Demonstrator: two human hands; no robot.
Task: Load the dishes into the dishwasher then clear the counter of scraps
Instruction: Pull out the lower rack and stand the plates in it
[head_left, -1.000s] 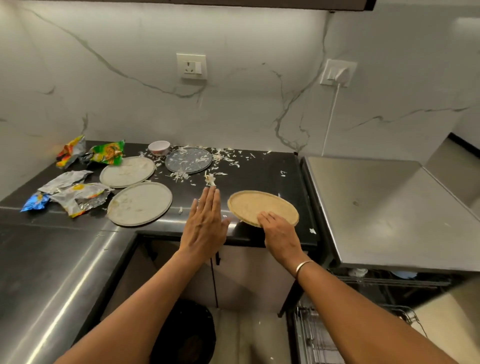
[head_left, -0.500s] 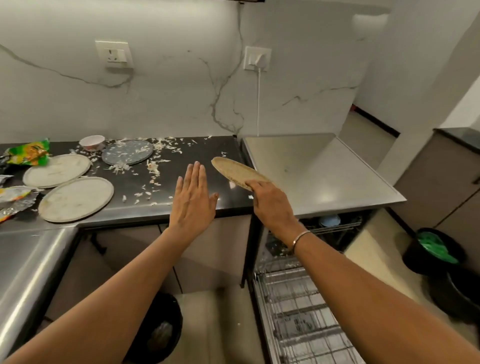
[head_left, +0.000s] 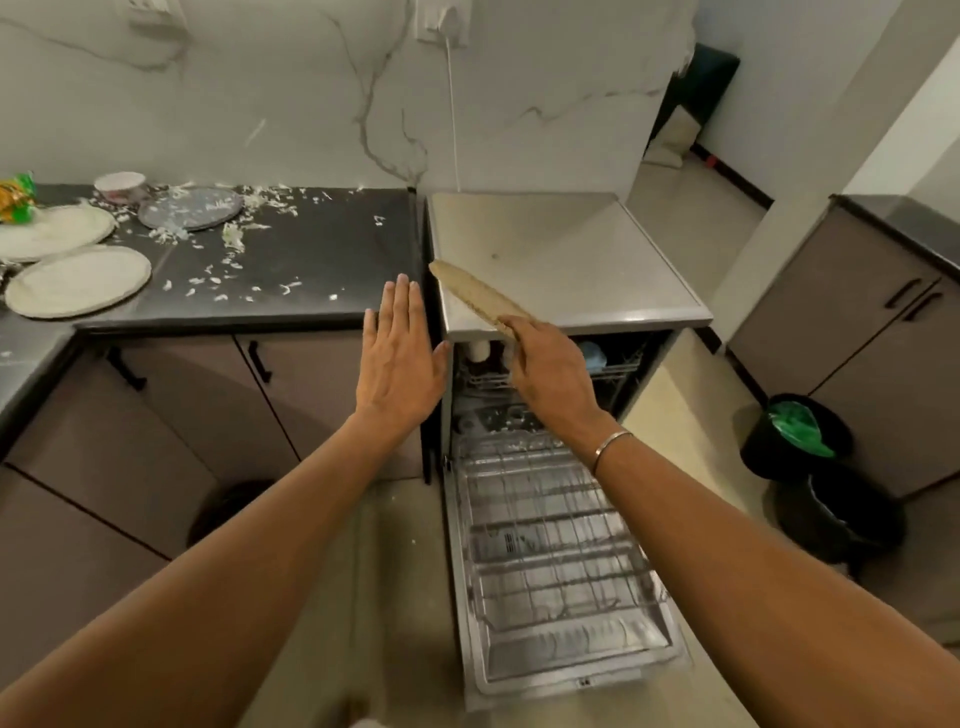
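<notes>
The tan plate (head_left: 474, 298) is being gripped at its near rim by the curled fingers (head_left: 524, 338) of the right hand (head_left: 550, 374), tilted above the front edge of the dishwasher (head_left: 561, 260); ideally it is being turned upright for the tines of the lower rack (head_left: 556, 545). The left hand (head_left: 400, 364) is being held flat, released, touching nothing.

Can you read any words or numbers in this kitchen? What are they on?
Nothing here can be read.
Snack wrapper: print too blurred.
Small mark on the dishwasher door: too small.
Tan plate: no writing shows.
</notes>
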